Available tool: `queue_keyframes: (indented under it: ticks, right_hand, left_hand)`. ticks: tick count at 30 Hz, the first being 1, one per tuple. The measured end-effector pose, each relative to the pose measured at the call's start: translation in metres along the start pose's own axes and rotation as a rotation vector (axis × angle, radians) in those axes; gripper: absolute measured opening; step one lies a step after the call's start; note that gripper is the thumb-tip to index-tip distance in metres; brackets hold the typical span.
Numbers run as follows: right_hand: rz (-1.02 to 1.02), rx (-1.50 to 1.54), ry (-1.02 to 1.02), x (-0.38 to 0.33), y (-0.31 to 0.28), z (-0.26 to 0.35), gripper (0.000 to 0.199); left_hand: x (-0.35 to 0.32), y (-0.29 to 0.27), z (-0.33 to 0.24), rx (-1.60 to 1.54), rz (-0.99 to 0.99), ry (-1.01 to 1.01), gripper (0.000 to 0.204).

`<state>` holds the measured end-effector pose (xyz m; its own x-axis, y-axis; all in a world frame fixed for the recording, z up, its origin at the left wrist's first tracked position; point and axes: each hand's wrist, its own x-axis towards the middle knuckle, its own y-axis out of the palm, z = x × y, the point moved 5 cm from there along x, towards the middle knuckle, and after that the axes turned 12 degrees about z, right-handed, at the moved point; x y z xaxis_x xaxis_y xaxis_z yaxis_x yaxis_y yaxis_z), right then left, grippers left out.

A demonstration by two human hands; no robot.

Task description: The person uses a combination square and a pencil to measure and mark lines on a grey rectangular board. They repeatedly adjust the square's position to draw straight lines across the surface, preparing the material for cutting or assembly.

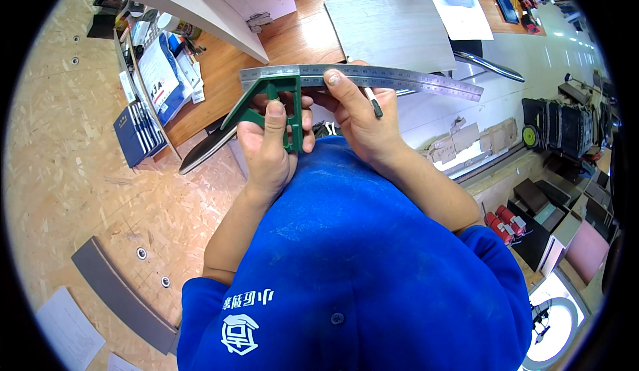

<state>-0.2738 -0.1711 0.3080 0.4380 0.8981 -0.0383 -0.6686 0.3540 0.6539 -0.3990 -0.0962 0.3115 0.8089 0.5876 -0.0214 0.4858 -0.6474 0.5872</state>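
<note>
In front of my chest I hold a combination square with a green head (296, 98) and a long steel rule (413, 81). My left hand (266, 158) is closed round the green head, its thumb lying along the inner side. My right hand (365, 121) pinches the rule near its middle, the thumb on top and the fingers hidden beneath. A slim white pen (373, 98) with a dark end sits between the fingers of that same hand. Past the rule, a flat grey board (393, 28) lies on the wooden desk (303, 18).
A pale panel structure (193, 11) stands at the desk's left. Near it, an organizer holds papers and dark blue booklets (141, 131). Curved chair armrests flank me, left (208, 148) and right (492, 65). White paper (462, 18) lies beside the board; a grey strip (123, 294) is lower left.
</note>
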Motion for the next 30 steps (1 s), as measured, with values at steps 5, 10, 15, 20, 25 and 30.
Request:
queue_keyframes:
  ticks: [5,10,15,20,25,30]
  right_hand:
    - [-0.008,0.006,0.009,-0.0005,0.002,0.0018,0.018]
    - [-0.029,0.006,0.0,-0.0007,0.0023,0.0021,0.017]
    - [0.017,0.011,0.032,0.0003,0.0009,0.0018,0.017]
    - [0.046,-0.03,0.017,0.0001,0.0014,0.0011,0.017]
    - [0.055,-0.074,0.012,0.0006,0.0015,0.002,0.016]
    - [0.02,-0.035,0.006,-0.0003,0.0015,0.001,0.016]
  left_hand:
    - [-0.0013,-0.0001,-0.0002,0.006,0.005,-0.014,0.04]
    - [-0.001,0.0013,-0.0007,0.008,0.014,0.01,0.041]
    - [-0.001,0.0001,0.0,0.005,0.021,0.035,0.042]
    - [-0.0017,-0.0021,-0.0004,0.021,0.025,0.041,0.043]
    - [-0.0012,-0.0012,-0.0005,0.015,0.015,0.023,0.042]
    - [-0.0014,-0.0034,0.0014,-0.016,0.031,0.023,0.039]
